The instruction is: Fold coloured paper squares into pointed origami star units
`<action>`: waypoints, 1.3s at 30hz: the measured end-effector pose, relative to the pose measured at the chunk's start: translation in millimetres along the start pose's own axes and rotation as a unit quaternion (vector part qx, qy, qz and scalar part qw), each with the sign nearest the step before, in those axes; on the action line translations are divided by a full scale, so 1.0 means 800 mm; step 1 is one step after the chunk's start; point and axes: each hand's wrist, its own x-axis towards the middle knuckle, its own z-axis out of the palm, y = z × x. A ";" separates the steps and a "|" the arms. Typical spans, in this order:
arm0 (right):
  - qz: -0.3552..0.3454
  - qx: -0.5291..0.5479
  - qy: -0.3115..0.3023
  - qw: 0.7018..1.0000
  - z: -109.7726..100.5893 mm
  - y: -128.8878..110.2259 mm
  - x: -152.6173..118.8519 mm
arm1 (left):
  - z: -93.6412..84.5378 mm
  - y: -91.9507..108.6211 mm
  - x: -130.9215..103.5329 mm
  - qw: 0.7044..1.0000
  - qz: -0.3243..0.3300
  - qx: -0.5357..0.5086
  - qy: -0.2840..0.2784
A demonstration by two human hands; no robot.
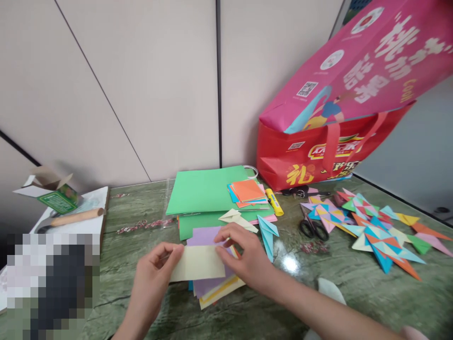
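Observation:
A cream sheet of paper point(200, 263), oblong and apparently folded, is held between both hands. My left hand point(155, 271) pinches its left end with thumb and fingers. At the upper right edge, my right hand point(247, 257) grips the paper with the thumb in front. Beneath lies a loose stack of purple and yellow paper point(208, 236), partly covered by the cream sheet. Just beyond my right hand are a folded cream paper piece point(238, 218) and a folded light-blue paper piece point(268, 231).
Green sheets point(201, 189) lie behind, with small orange and blue squares point(247, 191) on top. A yellow glue stick point(274, 203), scissors point(313, 227) and folded paper stars point(384, 241) sit rightward. Red bag point(279, 165) stands against the wall; an open box point(58, 198) is left.

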 end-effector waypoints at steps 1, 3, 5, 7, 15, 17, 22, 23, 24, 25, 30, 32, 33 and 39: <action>-0.034 -0.013 -0.010 0.999 -0.001 -0.002 -0.002 | 0.002 -0.001 -0.001 1.000 -0.021 -0.013 -0.011; -0.091 -0.041 -0.047 0.994 -0.002 -0.004 -0.005 | 0.005 -0.002 -0.002 0.997 -0.059 -0.039 -0.034; -0.130 -0.066 -0.085 0.986 -0.001 -0.005 -0.007 | 0.006 -0.003 -0.003 0.994 -0.080 -0.055 -0.055; -0.148 -0.083 -0.110 0.979 -0.001 -0.004 -0.009 | 0.008 -0.003 -0.004 0.992 -0.090 -0.058 -0.073; -0.111 -0.067 -0.148 0.980 0.006 0.005 -0.011 | 0.011 0.000 -0.006 0.987 -0.099 -0.066 -0.112; -0.105 -0.063 -0.148 0.981 0.007 0.006 -0.012 | 0.010 0.000 -0.006 0.989 -0.097 -0.066 -0.095; -0.066 -0.051 -0.149 0.985 0.004 0.003 -0.010 | 0.007 -0.001 -0.004 0.989 -0.051 -0.095 -0.098; -0.057 -0.047 -0.149 0.986 0.004 0.002 -0.010 | 0.006 -0.001 -0.004 0.987 -0.039 -0.103 -0.114; -0.048 -0.042 -0.148 0.987 0.004 0.002 -0.009 | 0.006 0.000 -0.004 0.984 -0.031 -0.110 -0.134; -0.039 -0.038 -0.145 0.988 0.004 0.002 -0.009 | 0.006 0.000 -0.003 0.981 -0.024 -0.117 -0.151; -0.013 -0.015 -0.120 0.993 0.005 0.004 -0.008 | 0.008 0.003 -0.004 0.983 -0.031 -0.106 -0.146; -0.007 -0.007 -0.111 0.994 0.006 0.005 -0.006 | 0.008 0.004 -0.004 0.986 -0.044 -0.086 -0.136; -0.002 -0.006 -0.105 0.994 0.006 0.006 -0.006 | 0.009 0.004 -0.004 0.987 -0.050 -0.074 -0.137; -0.002 -0.030 -0.062 0.998 0.005 0.009 -0.003 | 0.011 0.000 -0.007 0.968 -0.100 -0.018 -0.228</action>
